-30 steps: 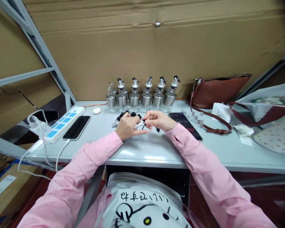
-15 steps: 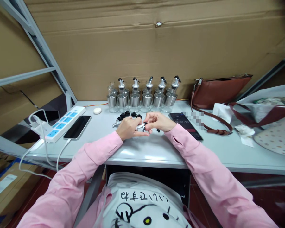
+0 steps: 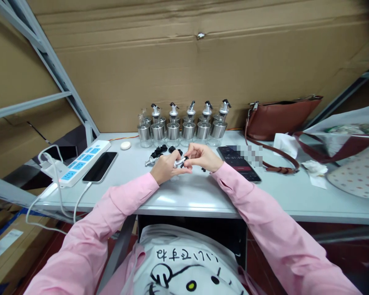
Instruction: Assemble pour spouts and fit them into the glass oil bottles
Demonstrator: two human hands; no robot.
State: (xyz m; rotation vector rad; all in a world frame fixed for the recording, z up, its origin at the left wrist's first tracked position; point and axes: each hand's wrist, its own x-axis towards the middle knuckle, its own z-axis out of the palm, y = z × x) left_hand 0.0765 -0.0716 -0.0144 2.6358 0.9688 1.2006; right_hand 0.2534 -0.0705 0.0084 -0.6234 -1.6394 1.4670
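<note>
Near the middle of the table, my left hand (image 3: 165, 167) is closed around a silver pour spout (image 3: 178, 163). My right hand (image 3: 203, 158) pinches a small black cap (image 3: 185, 159) at the spout's end; the fingers hide how the two parts meet. Beyond my hands lie several loose black stopper parts (image 3: 160, 150) and another silver spout piece (image 3: 149, 161). Behind them stand rows of glass bottles with steel bands (image 3: 173, 132); several front ones carry silver spouts with black flip caps (image 3: 191, 108). The front left bottle (image 3: 144, 132) has no spout.
On the left are a power strip (image 3: 85, 160), a phone on a charging cable (image 3: 101, 167) and a white round object (image 3: 126, 145). To the right lie another phone (image 3: 242, 170), a brown handbag (image 3: 279, 121), crumpled tissue (image 3: 314, 167) and a dotted bag (image 3: 356, 174). Cardboard (image 3: 126, 73) backs the table.
Both hands stay together at the same spot. The black cap now sits closer against the spout's end, with my right fingers slightly shifted. The view has tilted a little.
</note>
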